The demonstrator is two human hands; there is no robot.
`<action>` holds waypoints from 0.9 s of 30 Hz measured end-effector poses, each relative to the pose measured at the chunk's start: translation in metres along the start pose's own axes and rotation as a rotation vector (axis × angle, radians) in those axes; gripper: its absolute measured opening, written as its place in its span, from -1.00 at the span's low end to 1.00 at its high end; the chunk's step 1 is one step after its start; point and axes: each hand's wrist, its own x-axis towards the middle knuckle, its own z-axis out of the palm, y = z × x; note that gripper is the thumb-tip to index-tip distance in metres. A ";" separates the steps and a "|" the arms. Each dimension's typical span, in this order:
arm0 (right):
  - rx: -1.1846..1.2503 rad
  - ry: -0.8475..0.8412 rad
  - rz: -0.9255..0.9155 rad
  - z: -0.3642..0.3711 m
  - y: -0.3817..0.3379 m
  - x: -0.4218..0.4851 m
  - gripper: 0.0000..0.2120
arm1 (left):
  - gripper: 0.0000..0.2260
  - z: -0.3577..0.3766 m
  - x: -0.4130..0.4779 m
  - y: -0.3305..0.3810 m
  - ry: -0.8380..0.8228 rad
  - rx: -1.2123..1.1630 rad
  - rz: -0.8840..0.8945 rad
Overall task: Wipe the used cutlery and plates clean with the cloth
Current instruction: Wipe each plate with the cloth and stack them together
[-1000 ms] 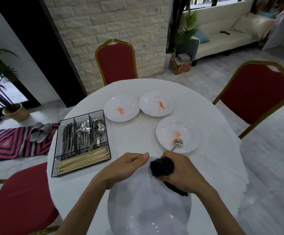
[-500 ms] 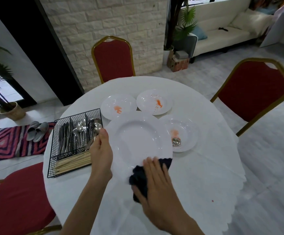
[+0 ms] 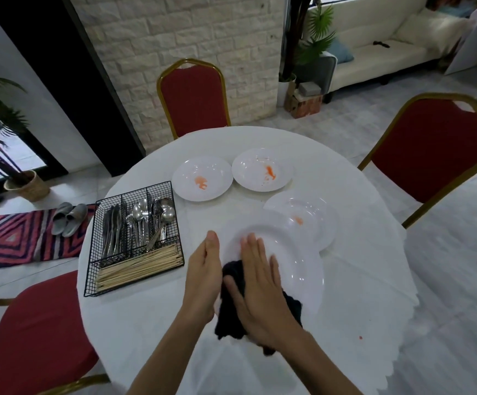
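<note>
Lowered since the earlier frame, the round white plate (image 3: pixel 294 269) is gripped at its rim by the left hand (image 3: pixel 203 280); the black cloth (image 3: pixel 233 306) is pressed onto it under the flat, open right hand (image 3: pixel 263 292).

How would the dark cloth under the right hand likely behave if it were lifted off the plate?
The dark cloth is bunched and creased under the right hand, so it would probably sag limply rather than hold shape. Its loose end drapes past the rim of the held plate, suggesting it is soft and light. It seems unlikely to roll or break.
</note>
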 end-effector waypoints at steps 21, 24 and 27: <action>1.138 0.091 0.828 0.020 0.029 -0.013 -0.60 | -0.73 -0.080 0.020 -0.034 0.363 -0.201 -0.218; 1.301 0.111 0.924 0.031 0.020 0.004 -0.50 | -0.74 -0.100 0.029 -0.036 0.364 -0.207 -0.245; 1.360 0.095 0.984 0.041 0.008 0.021 -0.42 | -0.68 -0.125 0.045 -0.043 0.390 -0.189 -0.287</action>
